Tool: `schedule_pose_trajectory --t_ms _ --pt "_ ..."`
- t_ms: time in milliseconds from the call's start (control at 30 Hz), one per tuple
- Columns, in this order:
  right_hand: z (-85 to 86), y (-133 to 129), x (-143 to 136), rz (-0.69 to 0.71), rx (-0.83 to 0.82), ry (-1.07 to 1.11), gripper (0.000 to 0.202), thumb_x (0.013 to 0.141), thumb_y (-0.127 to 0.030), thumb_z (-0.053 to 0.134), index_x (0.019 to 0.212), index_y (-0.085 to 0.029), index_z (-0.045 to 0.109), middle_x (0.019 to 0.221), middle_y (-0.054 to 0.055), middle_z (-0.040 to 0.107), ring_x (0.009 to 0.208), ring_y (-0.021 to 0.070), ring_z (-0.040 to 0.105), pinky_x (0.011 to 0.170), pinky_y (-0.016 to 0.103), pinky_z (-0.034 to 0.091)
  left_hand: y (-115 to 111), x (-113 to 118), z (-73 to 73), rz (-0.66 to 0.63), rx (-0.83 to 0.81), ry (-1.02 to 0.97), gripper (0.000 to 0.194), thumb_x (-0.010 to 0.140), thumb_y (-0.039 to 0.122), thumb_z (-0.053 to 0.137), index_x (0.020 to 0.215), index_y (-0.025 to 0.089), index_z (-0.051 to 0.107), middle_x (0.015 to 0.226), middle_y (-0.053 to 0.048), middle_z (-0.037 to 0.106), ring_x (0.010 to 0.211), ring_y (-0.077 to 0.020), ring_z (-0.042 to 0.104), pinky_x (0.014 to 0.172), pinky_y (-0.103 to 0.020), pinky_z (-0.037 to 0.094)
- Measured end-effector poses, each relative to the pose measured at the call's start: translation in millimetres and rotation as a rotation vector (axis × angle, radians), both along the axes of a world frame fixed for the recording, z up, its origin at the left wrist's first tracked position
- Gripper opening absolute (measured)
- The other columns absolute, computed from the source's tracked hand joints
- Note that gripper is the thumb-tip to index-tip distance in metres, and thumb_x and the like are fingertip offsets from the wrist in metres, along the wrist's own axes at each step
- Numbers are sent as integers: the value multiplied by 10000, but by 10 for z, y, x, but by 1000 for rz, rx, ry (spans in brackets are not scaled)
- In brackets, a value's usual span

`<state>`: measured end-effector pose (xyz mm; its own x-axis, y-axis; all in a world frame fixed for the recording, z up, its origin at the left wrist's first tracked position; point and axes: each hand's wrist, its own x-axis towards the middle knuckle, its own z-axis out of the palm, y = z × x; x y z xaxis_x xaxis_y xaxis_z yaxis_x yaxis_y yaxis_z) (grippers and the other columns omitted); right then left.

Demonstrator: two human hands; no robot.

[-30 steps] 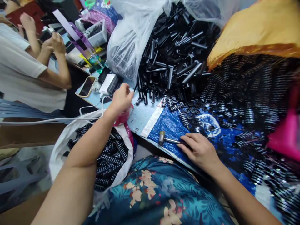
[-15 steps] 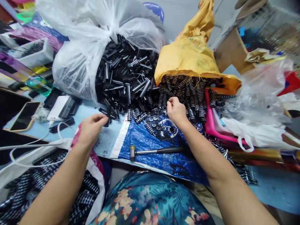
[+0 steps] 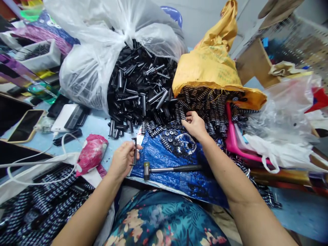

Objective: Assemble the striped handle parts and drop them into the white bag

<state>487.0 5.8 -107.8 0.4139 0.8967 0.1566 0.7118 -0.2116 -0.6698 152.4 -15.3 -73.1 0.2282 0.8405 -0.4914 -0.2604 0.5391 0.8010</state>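
My left hand [image 3: 124,156] pinches a slim black plastic piece with bent ends [image 3: 135,151], held upright over the table's edge. My right hand [image 3: 194,125] is closed, fingertips down among the black ribbed tubes [image 3: 212,112] that spill from a yellow sack [image 3: 207,68]; what its fingers hold, if anything, is hidden. Small black discs [image 3: 170,136] lie just left of it on a blue plastic sheet [image 3: 156,153]. Between my hands and nearer to me rests a mallet [image 3: 164,168], its head pointing left.
A white plastic bag [image 3: 84,75] spills smooth black pieces [image 3: 143,89] across the back. Bottom left, an open bag holds more ribbed tubes [image 3: 38,205] beside a pink bundle [image 3: 92,153]. A phone [image 3: 25,126] and white cable lie left. A pink frame [image 3: 233,143] stands right.
My left hand has moved right and nearer to me from the smooth black pieces, now holding one upright. My right hand stays by the ribbed tubes, its fingers shifted slightly.
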Motion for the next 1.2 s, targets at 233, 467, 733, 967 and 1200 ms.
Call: schedule_pose_trajectory --t_ms 233,467,733,967,1200 --pt "139 -724 -212 264 91 451 498 840 -518 731 1193 -209 562 975 54 668 885 256 646 702 343 507 -121 122 -13 -41 90 25 598 673 489 842 1054 143 538 652 32 633 466 -74 526 453 -166 377" --pt "230 -1137 -827 303 -50 1256 534 890 -642 747 1156 -226 544 856 12 604 633 175 570 579 272 476 -195 479 67 -280 276 92 507 890 560 622 1171 142 561 737 8 635 391 -56 463 405 -197 296" --pt "196 -1195 -1211 383 -38 1266 598 941 -774 617 857 -186 543 732 14 562 566 146 516 536 236 433 -348 627 14 -519 606 263 270 972 410 561 962 154 644 752 -26 652 694 -122 627 691 -238 488" --pt "200 -1228 -1167 148 69 1385 586 901 -733 682 1090 -183 609 619 -52 470 413 95 364 399 172 278 -449 564 -39 -391 383 264 425 929 574 553 946 153 605 687 8 573 406 -61 393 410 -225 277" --pt "207 -1169 -1322 -25 289 1223 463 993 -646 508 1050 -202 628 1007 69 653 923 255 655 803 352 586 -591 849 7 -342 604 342 255 799 388 762 892 170 668 817 -20 644 721 -138 556 688 -256 439"
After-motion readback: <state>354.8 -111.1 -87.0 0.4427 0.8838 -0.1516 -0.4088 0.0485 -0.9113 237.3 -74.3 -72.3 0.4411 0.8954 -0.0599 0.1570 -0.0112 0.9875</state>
